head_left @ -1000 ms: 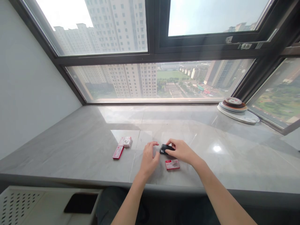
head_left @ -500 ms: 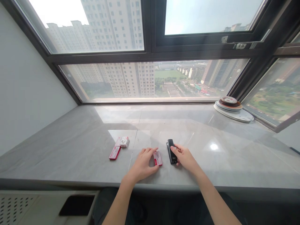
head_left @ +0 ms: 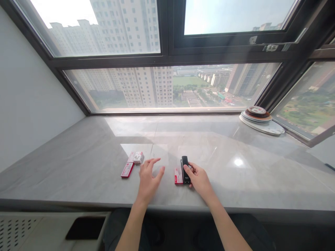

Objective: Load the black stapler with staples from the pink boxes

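Observation:
A black stapler [head_left: 185, 169] lies lengthwise on the grey marble sill [head_left: 78, 167], and the fingertips of my right hand [head_left: 199, 179] rest against its right side. A small red staple box [head_left: 178, 175] lies flat right beside the stapler's left side. My left hand [head_left: 148, 178] hovers open over the sill with fingers spread, between that box and two more red boxes: a flat one [head_left: 127, 170] and a small red and white one [head_left: 138, 157] just beyond it. The left hand holds nothing.
A stack of round plates or coasters [head_left: 261, 119] sits at the sill's far right corner. A large window with dark frames runs behind the sill. A white perforated unit [head_left: 31, 230] with a dark opening stands below the sill at left.
My left hand has let go of the red box beside the stapler and moved left, opening. The right hand has slid the stapler left against the box, after turning it lengthwise earlier.

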A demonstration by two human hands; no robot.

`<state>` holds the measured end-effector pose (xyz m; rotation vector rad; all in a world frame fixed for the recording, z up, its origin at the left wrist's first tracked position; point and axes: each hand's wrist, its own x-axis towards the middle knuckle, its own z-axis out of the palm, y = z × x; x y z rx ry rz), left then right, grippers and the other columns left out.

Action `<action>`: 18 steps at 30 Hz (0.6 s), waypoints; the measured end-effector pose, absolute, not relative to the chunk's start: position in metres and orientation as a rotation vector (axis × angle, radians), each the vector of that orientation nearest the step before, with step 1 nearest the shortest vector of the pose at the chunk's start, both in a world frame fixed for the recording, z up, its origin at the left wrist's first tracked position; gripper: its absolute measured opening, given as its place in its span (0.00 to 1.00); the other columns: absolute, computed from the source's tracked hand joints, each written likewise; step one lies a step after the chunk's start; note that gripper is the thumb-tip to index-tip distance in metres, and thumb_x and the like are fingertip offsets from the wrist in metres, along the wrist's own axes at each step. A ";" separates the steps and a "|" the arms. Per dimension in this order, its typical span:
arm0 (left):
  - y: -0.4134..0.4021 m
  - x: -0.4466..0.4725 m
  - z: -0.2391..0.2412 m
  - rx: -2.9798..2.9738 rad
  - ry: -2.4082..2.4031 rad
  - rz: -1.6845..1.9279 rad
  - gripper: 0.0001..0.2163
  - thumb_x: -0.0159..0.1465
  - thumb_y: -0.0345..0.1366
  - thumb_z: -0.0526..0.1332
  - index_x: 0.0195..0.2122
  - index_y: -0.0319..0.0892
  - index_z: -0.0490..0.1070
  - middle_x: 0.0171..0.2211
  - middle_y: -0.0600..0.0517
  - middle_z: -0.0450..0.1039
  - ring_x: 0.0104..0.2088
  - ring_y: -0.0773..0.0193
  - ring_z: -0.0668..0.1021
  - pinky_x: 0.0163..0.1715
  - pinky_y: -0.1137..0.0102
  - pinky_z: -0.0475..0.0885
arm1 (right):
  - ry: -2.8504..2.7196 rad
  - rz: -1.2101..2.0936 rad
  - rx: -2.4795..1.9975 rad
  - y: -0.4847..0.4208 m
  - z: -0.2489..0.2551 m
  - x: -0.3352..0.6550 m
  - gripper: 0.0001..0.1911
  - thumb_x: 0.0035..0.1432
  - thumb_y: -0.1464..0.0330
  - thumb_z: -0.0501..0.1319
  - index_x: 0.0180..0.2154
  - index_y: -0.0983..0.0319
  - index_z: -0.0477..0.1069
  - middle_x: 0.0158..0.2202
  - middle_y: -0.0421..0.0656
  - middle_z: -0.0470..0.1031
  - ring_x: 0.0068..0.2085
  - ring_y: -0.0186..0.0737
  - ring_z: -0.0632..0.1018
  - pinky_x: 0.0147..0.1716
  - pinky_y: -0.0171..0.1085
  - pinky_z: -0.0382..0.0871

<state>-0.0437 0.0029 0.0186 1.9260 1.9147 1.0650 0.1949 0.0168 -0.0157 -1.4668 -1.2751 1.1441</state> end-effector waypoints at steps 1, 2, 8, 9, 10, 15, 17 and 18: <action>0.003 -0.060 0.015 1.792 2.186 1.118 0.18 0.69 0.47 0.59 0.58 0.50 0.71 0.57 0.45 0.70 0.60 0.45 0.68 0.61 0.50 0.63 | -1.274 1.142 -1.466 0.017 -0.017 0.195 0.32 0.63 0.45 0.60 0.58 0.60 0.74 0.26 0.34 0.66 0.17 0.32 0.71 0.14 0.32 0.66; 0.002 -0.078 0.011 1.629 2.446 1.124 0.20 0.68 0.48 0.60 0.58 0.47 0.71 0.56 0.42 0.69 0.59 0.41 0.68 0.59 0.47 0.64 | -1.274 1.140 -1.465 0.017 -0.018 0.195 0.32 0.63 0.45 0.60 0.57 0.60 0.74 0.26 0.34 0.66 0.17 0.32 0.71 0.14 0.32 0.66; -0.017 -0.153 0.001 1.739 2.477 0.635 0.28 0.66 0.53 0.59 0.65 0.50 0.65 0.46 0.46 0.73 0.49 0.45 0.74 0.50 0.53 0.69 | -1.280 1.151 -1.450 0.020 -0.022 0.196 0.33 0.62 0.45 0.61 0.57 0.61 0.73 0.26 0.33 0.64 0.18 0.33 0.72 0.15 0.33 0.69; -0.022 -0.153 0.003 1.829 2.371 0.575 0.28 0.66 0.54 0.60 0.65 0.52 0.66 0.45 0.47 0.73 0.48 0.46 0.75 0.49 0.55 0.69 | -1.279 1.151 -1.450 0.021 -0.023 0.196 0.32 0.62 0.45 0.61 0.57 0.61 0.74 0.25 0.33 0.64 0.19 0.33 0.72 0.15 0.33 0.69; -0.026 -0.149 0.005 1.905 2.252 0.536 0.29 0.65 0.55 0.61 0.66 0.54 0.65 0.45 0.48 0.73 0.49 0.47 0.75 0.49 0.57 0.70 | -1.277 1.152 -1.449 0.021 -0.023 0.196 0.32 0.62 0.45 0.61 0.57 0.61 0.74 0.25 0.33 0.63 0.19 0.33 0.72 0.15 0.33 0.69; -0.026 -0.113 0.020 1.991 1.747 0.557 0.30 0.60 0.53 0.67 0.63 0.54 0.68 0.48 0.50 0.74 0.47 0.53 0.77 0.49 0.63 0.72 | -1.291 1.154 -1.440 0.019 -0.020 0.197 0.32 0.63 0.45 0.61 0.56 0.61 0.74 0.25 0.34 0.65 0.19 0.33 0.72 0.16 0.33 0.69; -0.017 -0.095 0.027 1.964 1.662 0.628 0.27 0.59 0.52 0.69 0.58 0.52 0.72 0.46 0.51 0.74 0.44 0.55 0.78 0.45 0.64 0.73 | -1.294 1.150 -1.446 0.018 -0.019 0.197 0.32 0.63 0.45 0.61 0.57 0.61 0.74 0.26 0.34 0.66 0.18 0.33 0.72 0.15 0.33 0.69; -0.011 -0.085 0.030 1.963 1.619 0.679 0.26 0.58 0.51 0.70 0.57 0.52 0.73 0.47 0.51 0.73 0.44 0.56 0.78 0.45 0.64 0.73 | -1.294 1.149 -1.450 0.018 -0.018 0.197 0.32 0.63 0.45 0.60 0.57 0.62 0.73 0.26 0.34 0.67 0.18 0.33 0.73 0.15 0.33 0.69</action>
